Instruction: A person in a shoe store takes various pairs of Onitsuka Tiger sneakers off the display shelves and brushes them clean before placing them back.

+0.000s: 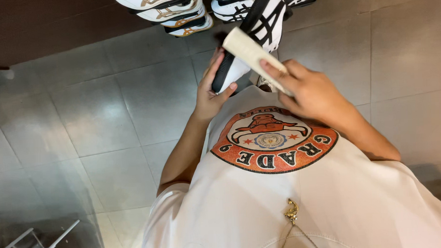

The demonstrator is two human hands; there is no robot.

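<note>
My left hand (211,92) grips a white sneaker with black stripes and a black sole (249,40), held upright in front of my chest. My right hand (310,91) holds a pale, flat rectangular insole-like piece (250,52) against the shoe's side, thumb on top of it. Both hands are close together above my white shirt with a round red and black print (272,141).
Several white sneakers (170,8) with tan and black stripes are lined up at the top, by a dark wooden surface (41,27). Grey floor tiles (132,102) spread all round. A white wire rack (29,245) sits at the bottom left corner.
</note>
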